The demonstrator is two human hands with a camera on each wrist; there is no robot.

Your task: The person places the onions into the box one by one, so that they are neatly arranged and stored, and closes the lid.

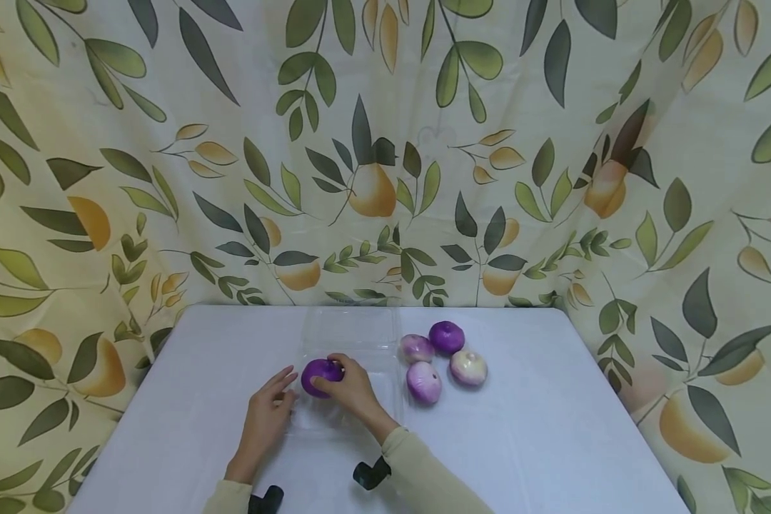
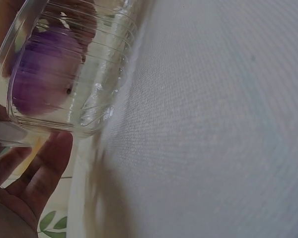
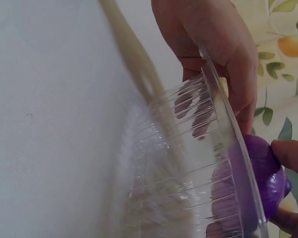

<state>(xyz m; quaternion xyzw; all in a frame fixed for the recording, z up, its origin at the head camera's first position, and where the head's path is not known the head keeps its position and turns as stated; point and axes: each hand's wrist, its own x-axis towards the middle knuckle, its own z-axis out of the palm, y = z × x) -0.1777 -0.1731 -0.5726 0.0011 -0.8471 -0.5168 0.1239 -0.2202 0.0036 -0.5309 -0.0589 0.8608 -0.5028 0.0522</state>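
1. Purple onion [image 1: 322, 376] sits in the clear plastic container [image 1: 350, 343], at the left end of its near half, on the white table [image 1: 552, 428].
2. Right hand [image 1: 353, 389] grips this onion, with the thumb on its near side and the fingertips curled over its top; the right wrist view shows thumb and fingers pinching the purple onion [image 3: 265, 176] just past the container's ribbed wall [image 3: 188, 163].
3. Left hand [image 1: 266, 410] lies just left of the container, fingers straight and slightly spread, the fingertips touching its left edge; the left wrist view shows those fingers [image 2: 42, 171] under the clear rim [image 2: 64, 99], with the onion [image 2: 44, 74] blurred behind the plastic.
4. Container lies open, its lid half reaching toward the far edge of the table.
5. Four more onions lie just right of the container: a dark purple one [image 1: 446, 337] farthest back, a pale purple one [image 1: 416, 348] touching the container's right edge, a pink and white one [image 1: 423, 382] nearest, and a mostly white one [image 1: 468, 368] farthest right.
6. Leaf-patterned cloth [image 1: 385, 143] hangs behind and beside the table.
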